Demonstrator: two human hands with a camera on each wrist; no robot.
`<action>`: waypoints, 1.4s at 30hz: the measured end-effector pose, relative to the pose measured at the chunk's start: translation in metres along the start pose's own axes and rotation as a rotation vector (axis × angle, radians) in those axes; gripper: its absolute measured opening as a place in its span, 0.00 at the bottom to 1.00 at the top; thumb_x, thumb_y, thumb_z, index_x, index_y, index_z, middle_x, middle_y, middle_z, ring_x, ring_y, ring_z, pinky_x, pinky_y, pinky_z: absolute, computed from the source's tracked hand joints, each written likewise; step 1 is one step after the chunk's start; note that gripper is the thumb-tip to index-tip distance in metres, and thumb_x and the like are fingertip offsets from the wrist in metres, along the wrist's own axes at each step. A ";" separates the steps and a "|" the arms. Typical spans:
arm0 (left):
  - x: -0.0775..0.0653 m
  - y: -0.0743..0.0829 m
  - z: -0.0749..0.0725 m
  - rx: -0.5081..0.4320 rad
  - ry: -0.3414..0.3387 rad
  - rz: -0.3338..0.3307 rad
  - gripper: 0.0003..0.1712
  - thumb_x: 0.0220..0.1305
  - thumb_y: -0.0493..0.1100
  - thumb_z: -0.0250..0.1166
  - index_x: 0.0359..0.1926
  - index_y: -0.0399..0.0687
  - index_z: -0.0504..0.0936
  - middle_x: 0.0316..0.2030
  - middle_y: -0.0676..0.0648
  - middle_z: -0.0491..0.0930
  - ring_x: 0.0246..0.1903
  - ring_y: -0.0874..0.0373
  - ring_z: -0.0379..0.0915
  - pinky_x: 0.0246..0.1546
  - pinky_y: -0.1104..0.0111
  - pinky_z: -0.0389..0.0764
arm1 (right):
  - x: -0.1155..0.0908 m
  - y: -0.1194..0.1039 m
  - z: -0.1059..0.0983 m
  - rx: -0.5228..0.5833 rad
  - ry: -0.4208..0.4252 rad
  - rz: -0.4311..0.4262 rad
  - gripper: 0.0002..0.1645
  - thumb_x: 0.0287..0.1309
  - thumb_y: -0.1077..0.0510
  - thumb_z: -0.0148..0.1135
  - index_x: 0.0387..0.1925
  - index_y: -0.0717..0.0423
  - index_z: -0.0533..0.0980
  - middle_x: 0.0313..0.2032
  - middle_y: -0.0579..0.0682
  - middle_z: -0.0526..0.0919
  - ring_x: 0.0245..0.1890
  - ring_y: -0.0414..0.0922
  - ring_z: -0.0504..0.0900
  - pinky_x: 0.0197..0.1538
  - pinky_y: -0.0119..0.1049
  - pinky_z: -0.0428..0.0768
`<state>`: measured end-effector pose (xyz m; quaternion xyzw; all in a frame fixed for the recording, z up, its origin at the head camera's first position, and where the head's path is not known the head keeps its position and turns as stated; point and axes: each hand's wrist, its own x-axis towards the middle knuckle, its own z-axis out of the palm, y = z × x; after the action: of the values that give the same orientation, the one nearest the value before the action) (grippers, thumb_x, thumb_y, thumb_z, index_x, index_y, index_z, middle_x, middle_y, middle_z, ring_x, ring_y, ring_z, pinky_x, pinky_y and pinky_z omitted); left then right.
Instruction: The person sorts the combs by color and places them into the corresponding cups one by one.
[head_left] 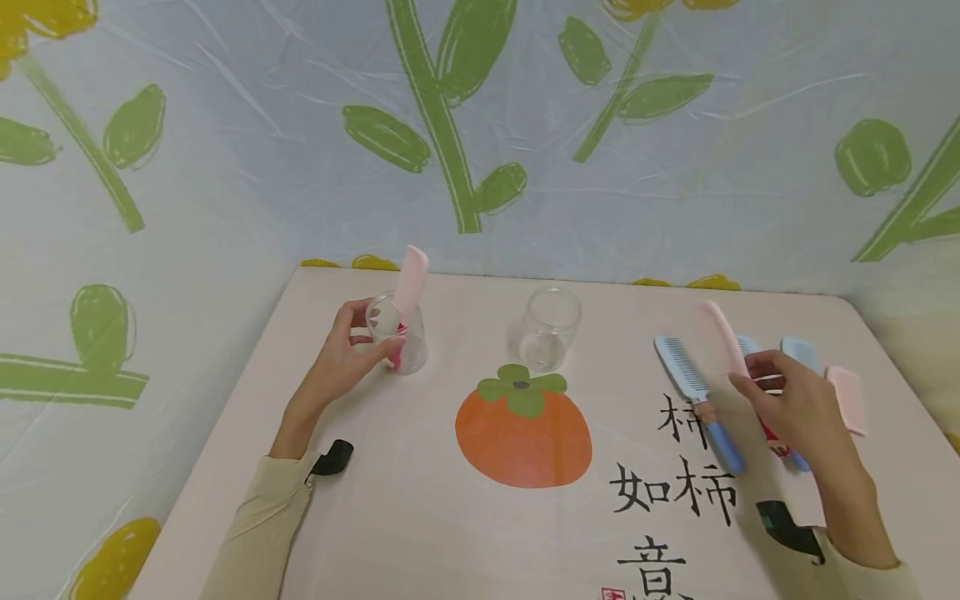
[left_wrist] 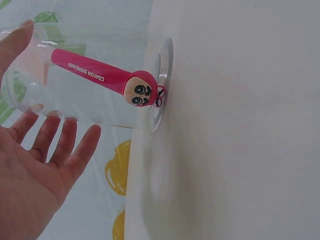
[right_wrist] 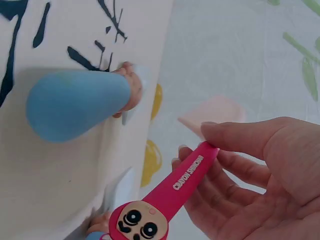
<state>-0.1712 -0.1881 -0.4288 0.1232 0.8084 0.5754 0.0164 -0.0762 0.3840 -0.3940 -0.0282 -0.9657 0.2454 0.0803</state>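
L hand (head_left: 347, 348) grips clear cylindrical cup (head_left: 415, 352), bench (head_left: 375, 500) L side, prob. steadying; pink-red plastic comb (head_left: 410, 285) leans inside. R hand (head_left: 808, 408) pinches matching pink-red comb (head_left: 724, 335) nr neck, nr blue combs (head_left: 700, 402), leaving handle (right_wrist: 181, 181) free.

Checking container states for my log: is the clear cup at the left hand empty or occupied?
Occupied: a pink Crayon Shinchan comb is in the clear cup, its handle showing through the side, its head rising above the rim.

Gap between glasses (head_left: 552, 321); blue combs (head_left: 681, 365) apparently crowd beneath right hand (head_left: 802, 404).
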 end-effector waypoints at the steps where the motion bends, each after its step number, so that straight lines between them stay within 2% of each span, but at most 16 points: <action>1: 0.000 0.000 0.000 0.000 0.001 -0.002 0.44 0.64 0.48 0.74 0.73 0.45 0.59 0.61 0.40 0.67 0.61 0.48 0.63 0.64 0.48 0.69 | 0.000 -0.003 0.000 0.008 0.017 -0.005 0.23 0.68 0.55 0.67 0.53 0.71 0.73 0.48 0.72 0.80 0.46 0.73 0.81 0.30 0.14 0.67; 4: 0.000 0.001 0.000 -0.003 0.004 -0.008 0.44 0.64 0.47 0.74 0.73 0.44 0.59 0.61 0.40 0.68 0.61 0.48 0.63 0.64 0.48 0.68 | 0.001 -0.011 -0.003 0.031 0.070 -0.024 0.22 0.68 0.56 0.67 0.53 0.70 0.74 0.47 0.72 0.81 0.45 0.71 0.82 0.33 0.10 0.63; 7: 0.000 0.004 0.001 -0.004 0.006 -0.014 0.44 0.65 0.45 0.73 0.73 0.42 0.59 0.61 0.38 0.67 0.62 0.45 0.63 0.64 0.47 0.68 | 0.003 -0.020 -0.006 0.053 0.095 -0.021 0.22 0.68 0.56 0.67 0.53 0.70 0.75 0.46 0.72 0.82 0.39 0.55 0.87 0.35 0.07 0.64; 9: -0.002 0.012 0.001 -0.004 0.003 -0.025 0.43 0.65 0.43 0.73 0.72 0.39 0.58 0.61 0.36 0.67 0.62 0.43 0.62 0.64 0.46 0.67 | 0.005 -0.026 -0.008 0.072 0.103 -0.011 0.22 0.68 0.56 0.67 0.53 0.69 0.74 0.46 0.72 0.82 0.39 0.53 0.86 0.36 0.07 0.64; 11: -0.004 0.022 0.002 -0.005 -0.001 -0.035 0.42 0.66 0.41 0.72 0.72 0.37 0.58 0.61 0.35 0.66 0.62 0.41 0.62 0.64 0.46 0.66 | 0.007 -0.032 -0.010 0.086 0.115 -0.009 0.23 0.68 0.55 0.67 0.54 0.69 0.74 0.46 0.71 0.82 0.36 0.35 0.83 0.36 0.06 0.64; 13: -0.005 0.021 0.001 0.000 -0.001 -0.033 0.42 0.66 0.42 0.71 0.72 0.38 0.58 0.62 0.36 0.66 0.62 0.42 0.62 0.64 0.47 0.67 | 0.008 -0.038 -0.010 0.098 0.129 -0.014 0.23 0.68 0.56 0.67 0.54 0.70 0.74 0.46 0.71 0.82 0.35 0.27 0.78 0.37 0.06 0.64; 14: -0.005 0.020 0.001 0.001 -0.001 -0.030 0.42 0.66 0.43 0.72 0.72 0.39 0.58 0.61 0.37 0.66 0.62 0.44 0.63 0.64 0.48 0.67 | 0.009 -0.041 -0.010 0.102 0.131 -0.012 0.24 0.68 0.56 0.67 0.55 0.70 0.73 0.46 0.71 0.82 0.37 0.33 0.81 0.37 0.06 0.64; 16: -0.004 0.013 0.000 0.002 0.001 -0.017 0.43 0.66 0.45 0.72 0.73 0.42 0.58 0.61 0.39 0.67 0.61 0.46 0.63 0.63 0.49 0.68 | 0.010 -0.045 -0.010 0.111 0.144 -0.018 0.24 0.68 0.55 0.67 0.56 0.69 0.74 0.46 0.70 0.82 0.36 0.21 0.72 0.38 0.06 0.63; 18: -0.001 0.003 0.000 0.008 0.002 -0.006 0.43 0.65 0.46 0.73 0.73 0.44 0.58 0.61 0.41 0.67 0.61 0.47 0.63 0.63 0.49 0.68 | 0.012 -0.050 -0.010 0.126 0.159 -0.025 0.24 0.68 0.55 0.68 0.56 0.69 0.74 0.46 0.70 0.82 0.36 0.20 0.73 0.39 0.06 0.64; 20: -0.002 0.006 0.001 0.004 0.002 -0.008 0.43 0.66 0.44 0.73 0.73 0.43 0.58 0.62 0.39 0.67 0.62 0.45 0.62 0.64 0.47 0.67 | 0.013 -0.055 -0.009 0.145 0.170 -0.033 0.25 0.67 0.55 0.68 0.56 0.69 0.74 0.47 0.70 0.82 0.36 0.17 0.73 0.39 0.06 0.64; 21: -0.003 0.008 0.001 0.003 0.002 -0.008 0.43 0.66 0.43 0.72 0.73 0.41 0.57 0.62 0.38 0.66 0.62 0.44 0.62 0.64 0.47 0.67 | 0.013 -0.058 -0.009 0.158 0.178 -0.044 0.24 0.67 0.55 0.68 0.56 0.68 0.74 0.46 0.69 0.83 0.36 0.12 0.67 0.40 0.06 0.64; 27: -0.008 0.030 0.003 0.002 -0.005 -0.010 0.41 0.67 0.41 0.70 0.72 0.34 0.57 0.61 0.33 0.65 0.61 0.41 0.61 0.64 0.46 0.67 | 0.016 -0.074 -0.005 0.217 0.213 -0.083 0.24 0.66 0.57 0.69 0.57 0.67 0.74 0.46 0.62 0.83 0.38 0.15 0.70 0.43 0.07 0.66; 33: -0.010 0.034 0.004 0.009 -0.011 0.000 0.42 0.68 0.41 0.70 0.72 0.33 0.56 0.61 0.33 0.65 0.61 0.42 0.61 0.64 0.44 0.66 | 0.019 -0.086 -0.001 0.282 0.214 -0.106 0.22 0.64 0.58 0.72 0.54 0.65 0.76 0.39 0.30 0.78 0.37 0.16 0.74 0.42 0.10 0.71; 35: -0.010 0.034 0.004 0.002 -0.007 -0.003 0.42 0.67 0.41 0.70 0.72 0.34 0.56 0.61 0.33 0.65 0.61 0.42 0.61 0.64 0.43 0.66 | 0.020 -0.090 0.001 0.306 0.220 -0.129 0.21 0.63 0.59 0.72 0.53 0.66 0.77 0.38 0.25 0.76 0.37 0.17 0.75 0.43 0.10 0.72; 38: -0.010 0.033 0.004 -0.010 -0.005 -0.004 0.42 0.67 0.40 0.70 0.72 0.34 0.56 0.61 0.32 0.65 0.61 0.41 0.61 0.65 0.41 0.65 | 0.021 -0.096 0.002 0.320 0.224 -0.152 0.22 0.62 0.60 0.73 0.54 0.65 0.77 0.39 0.29 0.79 0.39 0.17 0.76 0.44 0.11 0.72; 42: -0.007 0.026 0.004 -0.023 -0.005 0.006 0.43 0.66 0.38 0.71 0.72 0.32 0.56 0.62 0.29 0.64 0.60 0.39 0.61 0.65 0.39 0.64 | 0.022 -0.104 0.004 0.289 0.205 -0.136 0.26 0.64 0.55 0.72 0.58 0.63 0.77 0.45 0.50 0.85 0.42 0.17 0.74 0.46 0.11 0.71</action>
<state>-0.1592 -0.1785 -0.4069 0.1266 0.8014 0.5844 0.0181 -0.1000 0.2931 -0.3447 0.0241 -0.9068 0.3714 0.1979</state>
